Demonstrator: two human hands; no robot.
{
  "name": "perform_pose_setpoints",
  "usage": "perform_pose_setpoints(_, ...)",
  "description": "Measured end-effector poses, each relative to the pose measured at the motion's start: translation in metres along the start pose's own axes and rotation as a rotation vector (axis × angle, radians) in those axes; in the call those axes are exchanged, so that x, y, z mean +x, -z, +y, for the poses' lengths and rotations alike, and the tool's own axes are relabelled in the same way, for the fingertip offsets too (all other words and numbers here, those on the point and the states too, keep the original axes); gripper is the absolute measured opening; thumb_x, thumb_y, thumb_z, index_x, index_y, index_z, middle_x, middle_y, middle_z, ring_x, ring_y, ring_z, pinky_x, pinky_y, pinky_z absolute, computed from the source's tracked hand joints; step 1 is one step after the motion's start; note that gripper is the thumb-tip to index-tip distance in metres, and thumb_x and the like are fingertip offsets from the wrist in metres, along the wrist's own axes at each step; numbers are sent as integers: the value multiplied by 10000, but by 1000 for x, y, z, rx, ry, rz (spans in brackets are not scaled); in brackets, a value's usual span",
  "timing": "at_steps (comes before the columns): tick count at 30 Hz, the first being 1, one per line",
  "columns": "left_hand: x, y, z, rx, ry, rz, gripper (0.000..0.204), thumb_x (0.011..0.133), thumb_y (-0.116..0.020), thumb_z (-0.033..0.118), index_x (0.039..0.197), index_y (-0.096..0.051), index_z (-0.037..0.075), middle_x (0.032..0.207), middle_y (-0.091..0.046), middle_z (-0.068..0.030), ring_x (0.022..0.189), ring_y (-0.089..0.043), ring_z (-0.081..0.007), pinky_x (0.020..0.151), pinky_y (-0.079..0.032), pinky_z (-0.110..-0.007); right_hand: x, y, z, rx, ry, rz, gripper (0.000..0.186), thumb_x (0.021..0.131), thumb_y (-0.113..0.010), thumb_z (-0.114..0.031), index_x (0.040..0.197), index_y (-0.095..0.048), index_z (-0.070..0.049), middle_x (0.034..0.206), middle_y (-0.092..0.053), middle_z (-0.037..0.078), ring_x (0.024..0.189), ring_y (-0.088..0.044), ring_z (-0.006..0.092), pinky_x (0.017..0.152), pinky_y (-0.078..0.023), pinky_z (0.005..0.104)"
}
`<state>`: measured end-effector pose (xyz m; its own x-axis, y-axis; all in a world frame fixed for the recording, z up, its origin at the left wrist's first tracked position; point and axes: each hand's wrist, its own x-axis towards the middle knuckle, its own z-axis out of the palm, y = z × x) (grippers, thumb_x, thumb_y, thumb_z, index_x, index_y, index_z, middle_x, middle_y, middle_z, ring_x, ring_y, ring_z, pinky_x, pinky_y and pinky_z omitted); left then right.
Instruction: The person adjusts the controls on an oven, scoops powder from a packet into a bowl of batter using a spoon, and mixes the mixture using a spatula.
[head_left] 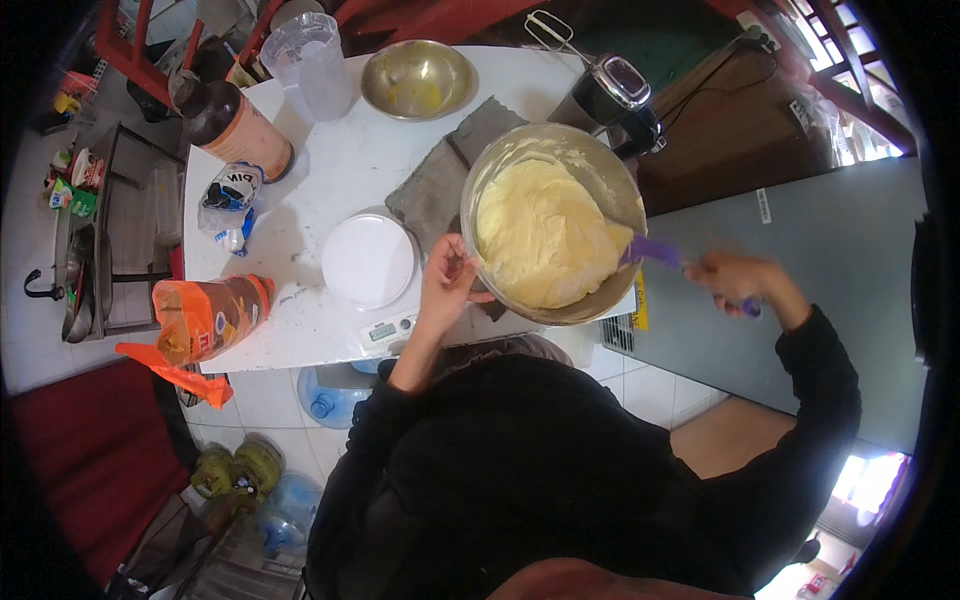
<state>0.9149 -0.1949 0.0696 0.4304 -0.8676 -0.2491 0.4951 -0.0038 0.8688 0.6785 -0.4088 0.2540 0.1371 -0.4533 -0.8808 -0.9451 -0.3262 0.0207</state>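
A large metal mixing bowl holds a mass of thick, pale yellow batter. My left hand grips the bowl's rim on its left side, thumb and fingers closed over the edge. On the other side, my right hand is wrapped around the handle of a purple spatula. The spatula's blade reaches over the right rim into the batter, and its tip is covered. Under the bowl's left side lies a grey cloth. A white kitchen scale sits just left of my left hand.
Behind the bowl stands a black hand mixer with its beaters. A smaller metal bowl, a clear plastic jug and a brown bottle line the table's far side. An orange bag and a plastic packet lie left.
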Motion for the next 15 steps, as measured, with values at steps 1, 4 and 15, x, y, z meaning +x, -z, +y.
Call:
perform_pose_setpoints(1, 2, 1, -1, 0, 4, 1, 133, 829, -429, 9, 922, -362, 76, 872, -420, -3, 790, -511, -89, 558, -558, -290, 1, -7, 7, 196, -43, -110, 403, 878, -375, -377, 784, -437, 10, 545, -458, 59, 388, -463, 139, 334, -396, 267)
perform_pose_setpoints(4, 2, 0, -4, -35, 20, -8, 144, 832, -433, 14, 934, -360, 84, 901, -414, -2, 803, -500, -89, 554, -557, -289, -9, -33, -3, 310, -111, -218, 437, 875, -356, -428, 786, -428, -7, 545, -445, 30, 400, -452, 112, 338, -394, 258)
perform_pose_setpoints(15, 1, 0, -7, -54, 30, 7, 198, 844, -411, 22, 1019, -354, 96, 1005, -391, -15, 864, -478, -91, 564, -550, -279, -11, -110, -36, 971, -120, -632, 464, 819, -420, -522, 801, -393, -59, 498, -361, 2, 374, -401, 135, 339, -351, 274)
